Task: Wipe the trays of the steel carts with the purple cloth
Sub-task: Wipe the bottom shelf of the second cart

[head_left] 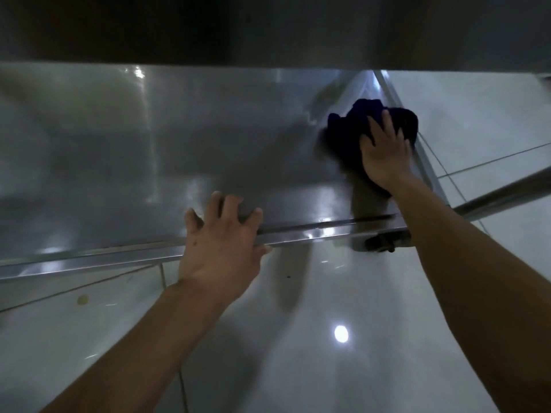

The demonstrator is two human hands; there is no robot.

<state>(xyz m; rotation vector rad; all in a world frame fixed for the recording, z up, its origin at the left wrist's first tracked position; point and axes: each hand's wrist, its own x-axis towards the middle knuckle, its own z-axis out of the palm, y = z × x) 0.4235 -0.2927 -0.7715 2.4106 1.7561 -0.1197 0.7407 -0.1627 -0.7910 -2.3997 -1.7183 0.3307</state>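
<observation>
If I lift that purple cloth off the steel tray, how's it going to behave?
Probably floppy: the purple cloth lies bunched in soft folds under the right hand, so it should droop and not hold its shape. Likely light for its bulk. On the glossy steel tray it should slide easily when pushed.

Steel tray (185, 150) of a cart, shiny, low raised rim along near and right edges. Dark purple cloth (348, 129) lies bunched on it at the right side, near the right rim. Tray sits above glossy pale tiled floor (298, 338); small yellowish spot (83, 299) on floor, left.
</observation>
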